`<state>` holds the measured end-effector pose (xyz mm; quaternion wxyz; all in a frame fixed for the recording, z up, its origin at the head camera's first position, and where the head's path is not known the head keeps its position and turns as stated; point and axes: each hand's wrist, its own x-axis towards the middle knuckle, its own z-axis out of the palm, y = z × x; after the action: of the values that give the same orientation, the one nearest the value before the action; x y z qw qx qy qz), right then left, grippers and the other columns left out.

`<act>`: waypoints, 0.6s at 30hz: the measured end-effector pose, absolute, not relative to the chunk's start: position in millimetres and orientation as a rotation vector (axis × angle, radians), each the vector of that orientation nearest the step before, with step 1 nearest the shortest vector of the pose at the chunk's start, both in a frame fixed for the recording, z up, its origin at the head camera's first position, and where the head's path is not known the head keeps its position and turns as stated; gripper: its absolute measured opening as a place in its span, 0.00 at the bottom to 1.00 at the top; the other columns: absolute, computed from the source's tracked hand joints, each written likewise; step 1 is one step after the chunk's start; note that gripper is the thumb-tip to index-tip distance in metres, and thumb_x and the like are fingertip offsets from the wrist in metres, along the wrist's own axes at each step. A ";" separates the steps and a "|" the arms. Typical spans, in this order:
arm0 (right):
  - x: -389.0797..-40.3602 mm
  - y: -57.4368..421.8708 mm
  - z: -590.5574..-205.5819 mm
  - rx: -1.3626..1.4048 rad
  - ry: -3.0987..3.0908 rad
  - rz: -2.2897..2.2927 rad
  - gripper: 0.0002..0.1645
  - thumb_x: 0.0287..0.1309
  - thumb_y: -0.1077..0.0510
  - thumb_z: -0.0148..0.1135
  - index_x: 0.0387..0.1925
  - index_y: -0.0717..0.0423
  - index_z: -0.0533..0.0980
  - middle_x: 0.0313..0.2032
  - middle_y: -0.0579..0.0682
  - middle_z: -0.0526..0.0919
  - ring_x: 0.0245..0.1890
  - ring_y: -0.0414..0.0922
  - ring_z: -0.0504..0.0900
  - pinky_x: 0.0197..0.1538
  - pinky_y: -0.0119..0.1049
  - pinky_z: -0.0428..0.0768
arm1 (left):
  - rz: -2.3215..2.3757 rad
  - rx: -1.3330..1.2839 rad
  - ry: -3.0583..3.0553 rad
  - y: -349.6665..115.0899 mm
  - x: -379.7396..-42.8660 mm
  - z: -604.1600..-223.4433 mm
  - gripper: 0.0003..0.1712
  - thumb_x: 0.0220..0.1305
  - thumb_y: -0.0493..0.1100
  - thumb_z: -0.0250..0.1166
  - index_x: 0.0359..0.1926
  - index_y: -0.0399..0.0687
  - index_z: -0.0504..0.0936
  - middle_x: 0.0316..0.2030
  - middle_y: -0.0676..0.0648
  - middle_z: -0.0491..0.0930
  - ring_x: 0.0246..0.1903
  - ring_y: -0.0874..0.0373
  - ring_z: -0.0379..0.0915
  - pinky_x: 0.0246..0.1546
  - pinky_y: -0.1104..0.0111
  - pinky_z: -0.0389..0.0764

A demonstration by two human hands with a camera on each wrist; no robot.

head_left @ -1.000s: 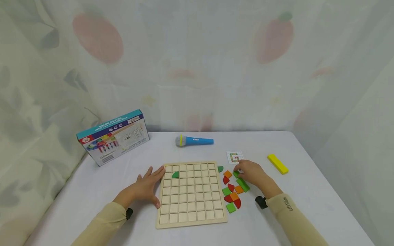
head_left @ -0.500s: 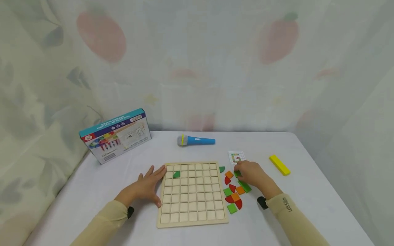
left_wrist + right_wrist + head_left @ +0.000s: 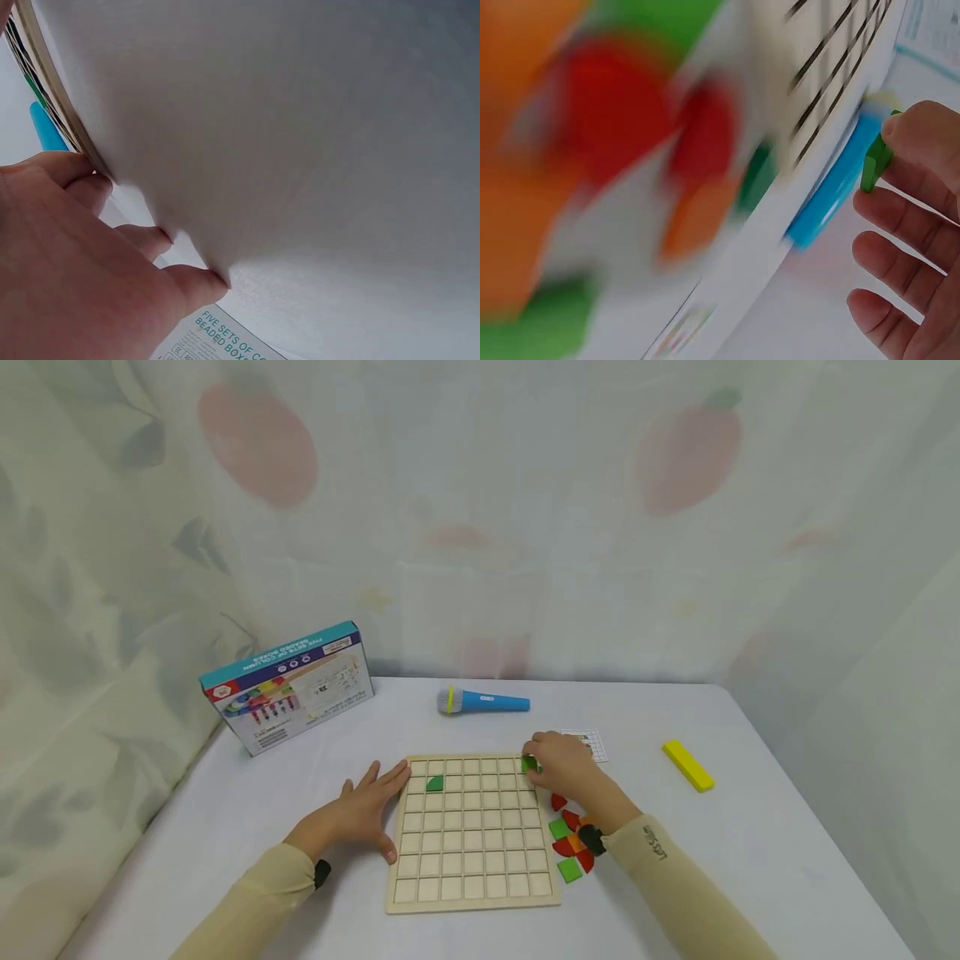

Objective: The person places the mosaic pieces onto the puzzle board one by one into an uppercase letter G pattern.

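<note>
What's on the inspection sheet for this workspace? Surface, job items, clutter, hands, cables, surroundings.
Surface: white tabletop.
Job items: wooden grid board with one dark green piece in a cell; loose pieces (red, orange, green) on its right; printed card, partly hidden.
Clutter: blue toy microphone, printed box, yellow block.
Hands: left hand spread at the board's left edge; right hand pinches a bright green piece near the board's far right corner.
Cables: nothing seen.
Surroundings: pale printed fabric behind and at the sides.
</note>
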<state>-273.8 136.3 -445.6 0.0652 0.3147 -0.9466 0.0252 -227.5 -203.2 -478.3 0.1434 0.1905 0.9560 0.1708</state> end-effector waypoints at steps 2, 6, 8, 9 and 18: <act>-275.3 116.8 -445.6 1.012 -2.817 0.054 0.13 0.51 0.51 0.64 0.38 0.50 0.80 0.31 0.41 0.77 0.27 0.37 0.72 0.28 0.31 0.74 | 0.501 0.561 2.755 -203.9 -227.7 -477.3 0.79 0.15 0.64 0.77 0.72 0.46 0.47 0.72 0.47 0.41 0.68 0.34 0.29 0.52 0.28 0.38; -278.5 82.0 -450.7 1.090 -2.802 0.045 0.11 0.52 0.50 0.63 0.37 0.48 0.80 0.29 0.40 0.75 0.26 0.36 0.69 0.28 0.31 0.72 | 0.517 0.569 2.751 -205.4 -227.6 -476.9 0.79 0.14 0.64 0.77 0.72 0.46 0.47 0.72 0.47 0.40 0.68 0.34 0.28 0.52 0.28 0.38; -279.6 66.8 -453.3 1.119 -2.818 0.047 0.10 0.52 0.49 0.63 0.36 0.47 0.79 0.28 0.39 0.74 0.25 0.35 0.68 0.27 0.31 0.71 | 0.523 0.573 2.749 -206.4 -227.8 -478.0 0.79 0.14 0.64 0.77 0.72 0.47 0.47 0.72 0.47 0.40 0.68 0.34 0.28 0.52 0.28 0.37; -279.8 60.1 -454.5 1.136 -2.820 0.037 0.10 0.53 0.49 0.63 0.35 0.46 0.79 0.28 0.39 0.74 0.25 0.35 0.68 0.27 0.30 0.71 | 0.524 0.571 2.749 -206.7 -227.8 -478.2 0.79 0.14 0.64 0.77 0.72 0.47 0.47 0.72 0.47 0.40 0.68 0.33 0.28 0.52 0.27 0.37; -274.5 23.2 -456.8 1.129 -2.910 -0.077 0.10 0.53 0.46 0.64 0.32 0.46 0.78 0.26 0.39 0.72 0.25 0.36 0.69 0.27 0.30 0.70 | 0.513 0.569 2.749 -204.8 -226.0 -476.3 0.78 0.15 0.65 0.77 0.71 0.46 0.48 0.72 0.47 0.41 0.67 0.33 0.29 0.52 0.28 0.38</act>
<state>-274.5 23.2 -456.8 0.0097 0.3615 -0.9320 -0.0247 -226.0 -204.8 -476.3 0.1435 0.1973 0.9533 0.1779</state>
